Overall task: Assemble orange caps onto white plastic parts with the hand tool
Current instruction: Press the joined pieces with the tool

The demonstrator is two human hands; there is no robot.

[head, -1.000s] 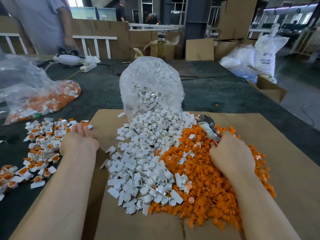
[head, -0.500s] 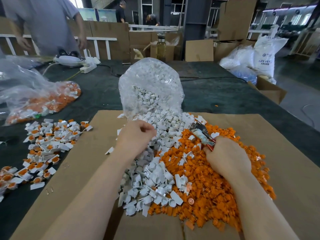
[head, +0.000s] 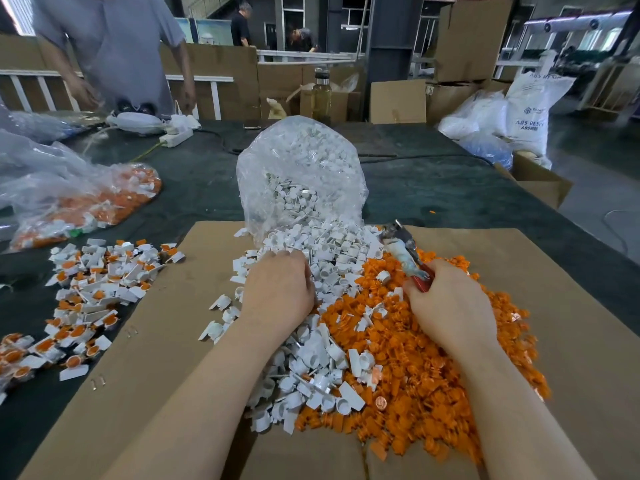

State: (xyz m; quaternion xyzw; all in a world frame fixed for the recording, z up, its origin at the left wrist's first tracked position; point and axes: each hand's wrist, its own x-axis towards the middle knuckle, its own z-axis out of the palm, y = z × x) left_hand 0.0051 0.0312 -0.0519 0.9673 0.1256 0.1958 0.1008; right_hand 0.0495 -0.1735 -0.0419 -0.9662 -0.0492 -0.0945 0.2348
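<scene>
While the left hand (head: 277,289) lies knuckles-up on the white parts (head: 311,362), its fingers curled down into the heap so that I cannot tell whether they hold one, the right hand (head: 450,306) grips the red handle of the tool (head: 403,251), whose metal head points away over the pile. Both heaps lie on cardboard (head: 571,341) — white parts spilling from a clear bag (head: 301,174), orange caps (head: 415,386) just beside them on the right — and capped pieces (head: 93,289) lie scattered on the table's left.
</scene>
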